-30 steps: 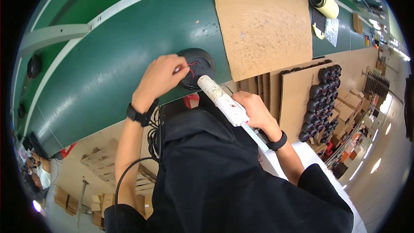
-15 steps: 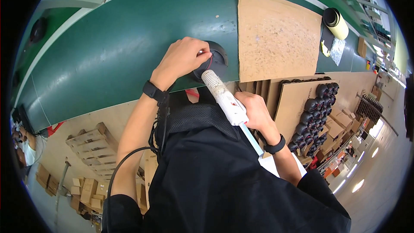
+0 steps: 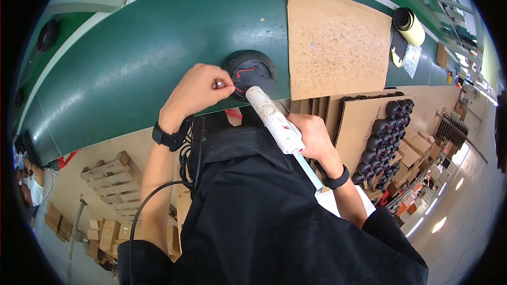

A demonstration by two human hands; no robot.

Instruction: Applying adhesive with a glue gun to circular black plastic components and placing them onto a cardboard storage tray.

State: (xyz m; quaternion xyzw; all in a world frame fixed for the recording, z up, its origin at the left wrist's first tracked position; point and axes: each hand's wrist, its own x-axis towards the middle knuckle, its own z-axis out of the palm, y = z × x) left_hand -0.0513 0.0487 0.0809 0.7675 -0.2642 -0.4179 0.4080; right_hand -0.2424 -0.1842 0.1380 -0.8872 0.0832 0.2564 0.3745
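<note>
The left hand (image 3: pixel 200 88) pinches a red wire (image 3: pixel 239 90) between narrowed fingertips; the round black part (image 3: pixel 261 72) lies on the green table (image 3: pixel 158 47) — left of a cardboard sheet (image 3: pixel 338 47); the right hand (image 3: pixel 310 131) closes around a white glue gun (image 3: pixel 273 122).

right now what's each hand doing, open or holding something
Left hand: closed, apparently pinching a red wire.
Right hand: closed, holding a white glue gun.
</note>
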